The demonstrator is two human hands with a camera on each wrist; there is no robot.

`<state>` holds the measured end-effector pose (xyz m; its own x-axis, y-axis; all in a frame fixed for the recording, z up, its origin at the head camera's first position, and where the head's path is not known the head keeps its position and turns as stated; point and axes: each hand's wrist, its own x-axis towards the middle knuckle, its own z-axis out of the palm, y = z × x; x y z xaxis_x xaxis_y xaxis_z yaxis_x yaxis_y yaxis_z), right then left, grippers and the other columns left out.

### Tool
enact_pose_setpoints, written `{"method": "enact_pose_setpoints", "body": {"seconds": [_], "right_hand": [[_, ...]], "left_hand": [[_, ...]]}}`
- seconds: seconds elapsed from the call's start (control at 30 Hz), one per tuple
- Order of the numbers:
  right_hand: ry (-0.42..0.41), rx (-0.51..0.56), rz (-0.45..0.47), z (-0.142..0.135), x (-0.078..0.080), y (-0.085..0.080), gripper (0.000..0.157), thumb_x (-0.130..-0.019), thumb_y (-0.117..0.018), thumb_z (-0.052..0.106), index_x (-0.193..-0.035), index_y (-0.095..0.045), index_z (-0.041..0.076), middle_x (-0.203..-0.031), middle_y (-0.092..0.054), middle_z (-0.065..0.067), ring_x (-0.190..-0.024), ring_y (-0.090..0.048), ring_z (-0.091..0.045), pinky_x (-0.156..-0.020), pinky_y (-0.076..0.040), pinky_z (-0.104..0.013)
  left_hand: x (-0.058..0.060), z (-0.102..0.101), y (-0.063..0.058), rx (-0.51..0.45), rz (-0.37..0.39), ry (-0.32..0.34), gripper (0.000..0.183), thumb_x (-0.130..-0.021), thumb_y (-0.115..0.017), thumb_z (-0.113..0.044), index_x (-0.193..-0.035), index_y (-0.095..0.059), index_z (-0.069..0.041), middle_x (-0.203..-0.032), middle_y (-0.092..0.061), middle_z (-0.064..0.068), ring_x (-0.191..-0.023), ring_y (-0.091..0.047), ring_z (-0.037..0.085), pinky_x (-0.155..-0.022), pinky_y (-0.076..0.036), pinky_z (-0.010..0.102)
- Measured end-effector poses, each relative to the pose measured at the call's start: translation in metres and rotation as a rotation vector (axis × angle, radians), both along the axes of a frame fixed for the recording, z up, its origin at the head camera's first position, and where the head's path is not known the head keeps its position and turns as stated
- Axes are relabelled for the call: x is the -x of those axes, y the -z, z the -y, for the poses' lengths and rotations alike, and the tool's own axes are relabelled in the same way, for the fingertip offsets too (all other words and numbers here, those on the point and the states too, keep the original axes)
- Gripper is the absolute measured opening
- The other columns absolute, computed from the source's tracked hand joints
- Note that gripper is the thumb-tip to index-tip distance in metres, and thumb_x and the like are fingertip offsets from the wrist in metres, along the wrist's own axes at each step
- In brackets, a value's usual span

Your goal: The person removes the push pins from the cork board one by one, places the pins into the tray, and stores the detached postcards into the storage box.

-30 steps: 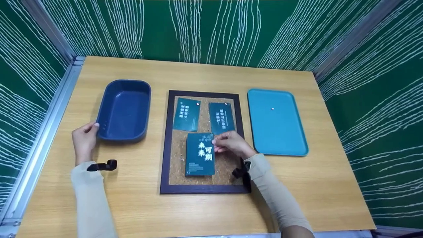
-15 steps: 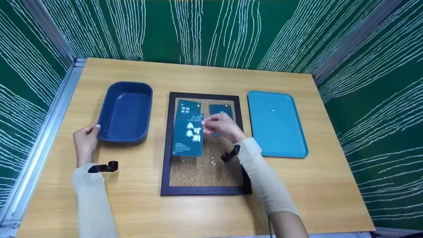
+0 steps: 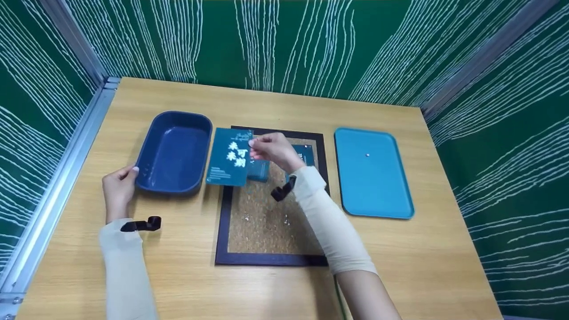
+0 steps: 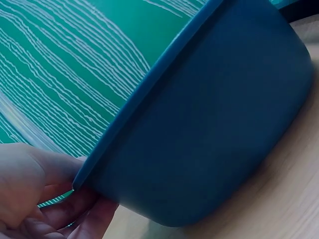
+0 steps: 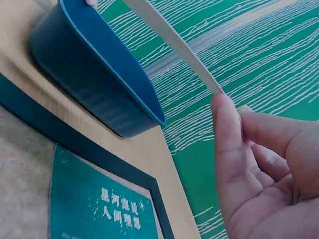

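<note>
In the head view my right hand [image 3: 276,150] pinches a teal card [image 3: 226,160] with white lettering by its right edge. The card is held above the board's upper left corner, close beside the blue basin [image 3: 175,153]; in the right wrist view the card [image 5: 172,37] appears edge-on. My left hand [image 3: 120,189] grips the basin's near left corner, thumb on the rim and fingers below it, as the left wrist view shows. Two more teal cards lie on the framed cork board [image 3: 266,231]: the left card [image 3: 258,170] is partly covered, the right card [image 3: 306,153] partly behind my right hand.
A light-blue tray [image 3: 373,178] lies to the right of the board, with one small pin [image 3: 367,155] on it. Small clear pins [image 3: 286,220] show on the cork. Green walls with white lines [image 3: 306,44] enclose the wooden table [image 3: 178,275].
My right hand has lifted the teal card off the lower board and carried it up and left, toward the basin. The left hand keeps its grip on the basin.
</note>
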<state>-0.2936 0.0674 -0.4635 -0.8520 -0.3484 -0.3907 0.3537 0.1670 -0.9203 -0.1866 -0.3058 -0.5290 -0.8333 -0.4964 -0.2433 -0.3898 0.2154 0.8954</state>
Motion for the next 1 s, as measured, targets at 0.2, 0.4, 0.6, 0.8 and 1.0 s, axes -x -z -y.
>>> {"method": "enact_pose_setpoints", "body": {"seconds": [0.2,0.4,0.6,0.8,1.0], "right_hand": [[0.018,0.019,0.022,0.023,0.012,-0.003,0.022,-0.09,-0.068,0.025,-0.101,-0.072,0.006,-0.086,-0.069,-0.01,-0.078,-0.07,-0.021,-0.096,-0.052,-0.042],[0.038,0.042,0.043,0.05,0.018,0.0,0.021,-0.091,-0.066,0.023,-0.102,-0.07,0.006,-0.089,-0.07,-0.011,-0.086,-0.071,-0.025,-0.103,-0.047,-0.046],[0.048,0.038,0.051,0.082,0.021,0.004,0.018,-0.092,-0.065,0.018,-0.103,-0.068,0.004,-0.086,-0.069,-0.009,-0.08,-0.072,-0.021,-0.091,-0.055,-0.037],[0.066,0.004,0.029,0.111,0.018,0.011,0.015,-0.091,-0.066,0.016,-0.1,-0.068,0.005,-0.084,-0.071,-0.009,-0.069,-0.07,-0.016,-0.072,-0.059,-0.026],[0.071,-0.047,-0.019,0.13,0.018,0.019,0.011,-0.091,-0.066,0.012,-0.093,-0.071,0.003,-0.076,-0.07,-0.008,-0.063,-0.068,-0.013,-0.064,-0.059,-0.023]], "left_hand": [[0.001,0.001,-0.003,-0.016,0.007,0.006,0.04,-0.099,-0.052,-0.023,-0.133,-0.052,-0.003,-0.142,-0.047,0.012,-0.137,-0.041,0.023,-0.114,-0.033,0.031],[0.0,0.0,-0.001,-0.019,-0.001,-0.003,0.039,-0.098,-0.052,-0.024,-0.131,-0.055,-0.003,-0.14,-0.05,0.013,-0.136,-0.043,0.022,-0.114,-0.035,0.031],[-0.001,0.0,0.001,0.004,-0.01,0.005,0.04,-0.098,-0.052,-0.024,-0.131,-0.056,-0.002,-0.138,-0.05,0.014,-0.135,-0.045,0.024,-0.113,-0.036,0.032],[-0.002,0.0,0.003,0.002,-0.017,0.002,0.04,-0.099,-0.052,-0.023,-0.131,-0.055,-0.002,-0.139,-0.05,0.014,-0.135,-0.044,0.024,-0.113,-0.035,0.033],[0.001,-0.002,0.004,-0.042,-0.034,-0.014,0.039,-0.098,-0.053,-0.022,-0.132,-0.054,-0.001,-0.14,-0.049,0.014,-0.136,-0.043,0.025,-0.114,-0.035,0.032]]}}
